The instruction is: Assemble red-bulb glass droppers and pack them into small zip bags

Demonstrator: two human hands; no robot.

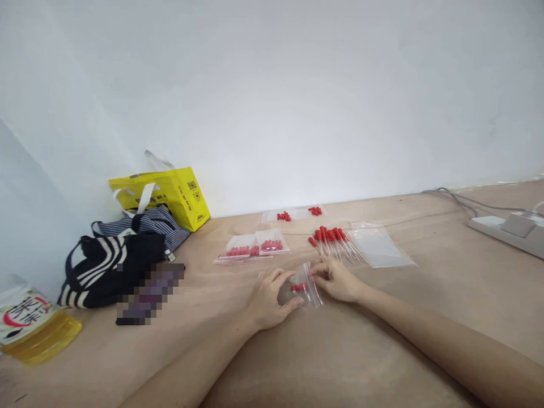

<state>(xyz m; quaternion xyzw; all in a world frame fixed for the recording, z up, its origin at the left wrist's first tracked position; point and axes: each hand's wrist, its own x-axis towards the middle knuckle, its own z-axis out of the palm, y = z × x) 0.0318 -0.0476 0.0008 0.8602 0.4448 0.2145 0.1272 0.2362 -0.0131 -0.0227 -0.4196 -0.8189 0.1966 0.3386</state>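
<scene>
A small clear zip bag [313,294] with a few red pieces [298,287] in it lies between my hands near the middle of the table. My left hand [272,297] is curved around the bag's left side, thumb and fingers apart, touching its edges. At the zip end, my right hand [334,277] pinches the bag's upper right edge. Just beyond my right hand is a fan of red-tipped white sticks [335,241]. Filled bags with red pieces [272,245] lie overlapped beyond my left hand.
An empty clear bag [382,247] lies right of the sticks. Loose red pieces [284,216] rest on plastic near the wall. At left are a yellow bag [187,198], black bag [106,260] and oil bottle [46,334]; a power strip [510,233] is at right.
</scene>
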